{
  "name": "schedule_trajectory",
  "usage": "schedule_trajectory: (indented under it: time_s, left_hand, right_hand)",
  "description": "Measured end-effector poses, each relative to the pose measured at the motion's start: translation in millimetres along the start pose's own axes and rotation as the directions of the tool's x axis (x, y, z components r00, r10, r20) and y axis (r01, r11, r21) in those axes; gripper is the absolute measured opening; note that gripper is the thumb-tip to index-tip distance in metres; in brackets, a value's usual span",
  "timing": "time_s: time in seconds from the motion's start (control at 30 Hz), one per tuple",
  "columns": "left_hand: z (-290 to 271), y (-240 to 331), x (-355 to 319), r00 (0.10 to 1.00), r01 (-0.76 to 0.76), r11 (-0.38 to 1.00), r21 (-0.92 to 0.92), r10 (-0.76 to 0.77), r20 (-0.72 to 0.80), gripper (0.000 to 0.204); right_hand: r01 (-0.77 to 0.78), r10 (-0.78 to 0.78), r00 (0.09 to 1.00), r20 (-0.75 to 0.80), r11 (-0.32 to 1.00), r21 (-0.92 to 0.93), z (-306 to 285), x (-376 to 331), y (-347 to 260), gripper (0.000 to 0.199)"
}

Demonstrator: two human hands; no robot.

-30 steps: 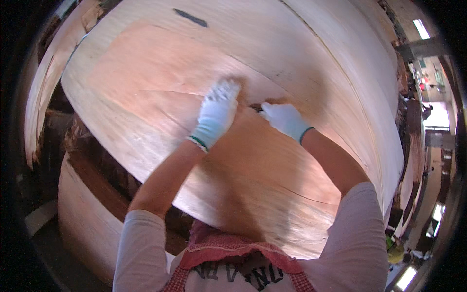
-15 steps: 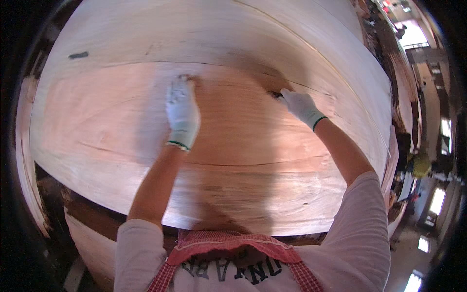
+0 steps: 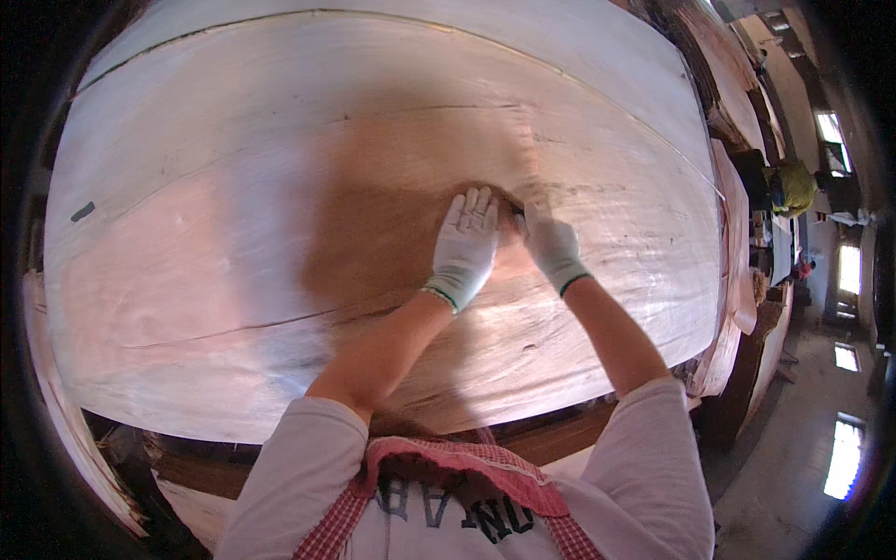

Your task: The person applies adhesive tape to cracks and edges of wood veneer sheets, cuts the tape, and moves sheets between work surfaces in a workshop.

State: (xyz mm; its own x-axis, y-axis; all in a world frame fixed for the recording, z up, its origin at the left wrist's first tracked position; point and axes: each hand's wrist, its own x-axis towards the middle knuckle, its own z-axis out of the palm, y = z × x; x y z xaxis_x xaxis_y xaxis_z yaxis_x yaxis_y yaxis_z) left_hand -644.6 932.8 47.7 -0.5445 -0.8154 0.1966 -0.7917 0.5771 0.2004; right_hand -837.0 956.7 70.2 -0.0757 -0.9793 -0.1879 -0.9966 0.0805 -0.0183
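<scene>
Left hand [image 3: 467, 245], white glove, lies flat with fingers spread on the wood sheet [image 3: 233, 280], near its middle. Right hand [image 3: 551, 245], gloved, beside it, fingers curled at a dark split [image 3: 499, 194]; grip unclear.

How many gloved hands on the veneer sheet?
2. Left hand lies flat, fingers spread, near the middle of the veneer sheet. Right hand is just beside it, by a dark split in the wood.
</scene>
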Motion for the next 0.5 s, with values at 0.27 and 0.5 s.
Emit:
schedule_trajectory:
  time_s: [0.27, 0.5]
  left_hand:
    - [7, 7, 1, 1.000, -0.007, 1.000, -0.025, 0.008, 0.006, 0.049]
    - [3, 9, -1, 0.998, 0.016, 0.998, -0.067, -0.019, -0.054, 0.049]
  right_hand:
    - [-0.182, 0.229, 0.965, -0.129, 0.936, 0.303, -6, -105, 10, 0.027]
    - [-0.007, 0.348, 0.866, -0.360, 0.728, 0.685, -49, 46, 22, 0.030]
